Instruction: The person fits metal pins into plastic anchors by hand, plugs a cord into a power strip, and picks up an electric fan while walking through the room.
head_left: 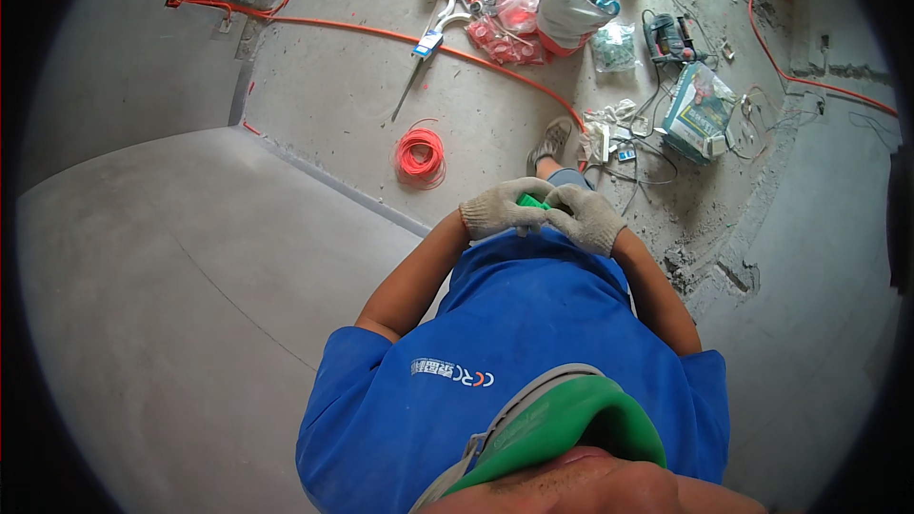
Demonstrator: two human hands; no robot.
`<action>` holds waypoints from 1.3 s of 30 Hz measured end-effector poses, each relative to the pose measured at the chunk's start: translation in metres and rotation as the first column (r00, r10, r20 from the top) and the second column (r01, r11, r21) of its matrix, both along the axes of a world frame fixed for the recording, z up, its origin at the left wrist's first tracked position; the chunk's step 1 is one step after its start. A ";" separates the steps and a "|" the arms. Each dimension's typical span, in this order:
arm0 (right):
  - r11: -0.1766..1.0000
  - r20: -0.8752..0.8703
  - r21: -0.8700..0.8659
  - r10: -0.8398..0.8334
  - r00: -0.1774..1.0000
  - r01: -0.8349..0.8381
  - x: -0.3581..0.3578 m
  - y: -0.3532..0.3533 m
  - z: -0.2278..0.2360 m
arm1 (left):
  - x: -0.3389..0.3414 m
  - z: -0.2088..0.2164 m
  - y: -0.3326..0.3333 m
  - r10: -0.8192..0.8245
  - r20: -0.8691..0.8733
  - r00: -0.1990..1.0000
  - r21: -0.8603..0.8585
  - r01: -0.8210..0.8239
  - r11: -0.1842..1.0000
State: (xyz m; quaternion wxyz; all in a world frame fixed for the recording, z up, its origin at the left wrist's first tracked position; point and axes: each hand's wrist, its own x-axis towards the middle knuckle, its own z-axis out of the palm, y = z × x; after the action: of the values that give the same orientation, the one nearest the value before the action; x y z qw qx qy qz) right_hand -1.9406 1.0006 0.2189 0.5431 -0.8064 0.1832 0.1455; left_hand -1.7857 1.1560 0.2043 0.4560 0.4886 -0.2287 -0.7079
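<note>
In front of my waist, my left hand (498,208) and my right hand (587,217) meet, both in off-white knit work gloves. Between them shows a small bright green piece (533,201). Fingers of both hands are bent around it, and they hide most of it, so its kind cannot be made out. A coil of red wire (419,158) lies on the floor beyond my left hand. Past my right hand are white scraps and grey cables (640,167).
An orange-red conduit (381,33) crosses the concrete floor. Beyond it lie a handsaw (409,88), a white bag (574,14) of fittings and red plastic packets (509,41). Far right, a power tool (669,38) stands near a green-and-white bag (698,114). Rubble (684,266) lines the right wall.
</note>
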 end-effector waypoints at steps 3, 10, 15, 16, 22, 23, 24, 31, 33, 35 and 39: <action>0.993 0.036 -0.003 0.118 0.992 -0.118 0.043 -0.023 -0.011 | 0.033 -0.006 -0.015 0.084 -0.068 0.994 0.107 -0.076 0.991; 0.954 0.293 -0.176 0.285 0.913 -0.242 0.138 -0.096 -0.021 | 0.116 0.005 -0.082 0.111 0.034 0.993 0.217 -0.116 0.969; 0.917 0.324 -0.156 0.398 0.858 -0.367 0.184 -0.140 -0.029 | 0.162 0.001 -0.123 -0.053 0.351 0.935 0.071 0.030 0.997; 0.892 0.275 -0.188 0.449 0.850 -0.411 0.192 -0.145 -0.031 | 0.167 -0.001 -0.129 -0.049 0.488 0.872 -0.042 0.080 0.996; 0.915 0.218 -0.124 0.401 0.890 -0.383 0.219 -0.154 -0.055 | 0.186 0.002 -0.154 -0.171 0.676 0.717 0.100 0.140 0.985; 0.926 0.249 -0.117 0.378 0.892 -0.360 0.223 -0.154 -0.060 | 0.190 0.003 -0.156 -0.187 0.688 0.702 0.136 0.129 0.982; 0.921 0.044 0.326 0.211 0.976 -0.214 0.228 -0.154 -0.065 | 0.194 0.003 -0.158 -0.167 0.691 0.703 0.139 0.098 0.986; 0.359 -0.328 0.886 0.032 0.944 0.295 0.273 -0.161 -0.062 | 0.241 0.001 -0.160 0.123 0.733 0.669 -0.096 -0.077 0.992; 0.700 -0.184 0.702 -0.001 0.983 0.132 0.293 -0.162 -0.050 | 0.263 0.001 -0.160 0.109 0.746 0.657 -0.098 -0.053 0.994; 0.850 -0.086 0.525 -0.003 0.996 0.048 0.316 -0.161 -0.036 | 0.290 0.005 -0.158 0.047 0.798 0.600 -0.072 0.018 0.997; 0.994 0.089 0.035 0.097 0.991 -0.100 0.379 -0.149 -0.021 | 0.364 0.005 -0.159 -0.106 0.723 0.683 0.017 0.137 0.990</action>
State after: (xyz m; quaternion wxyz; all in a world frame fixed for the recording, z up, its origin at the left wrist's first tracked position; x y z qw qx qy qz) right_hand -1.5619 0.8514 0.1981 0.5584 -0.8092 0.1164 0.1405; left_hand -1.4218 0.9971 0.2092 0.2909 0.7021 -0.4348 -0.4830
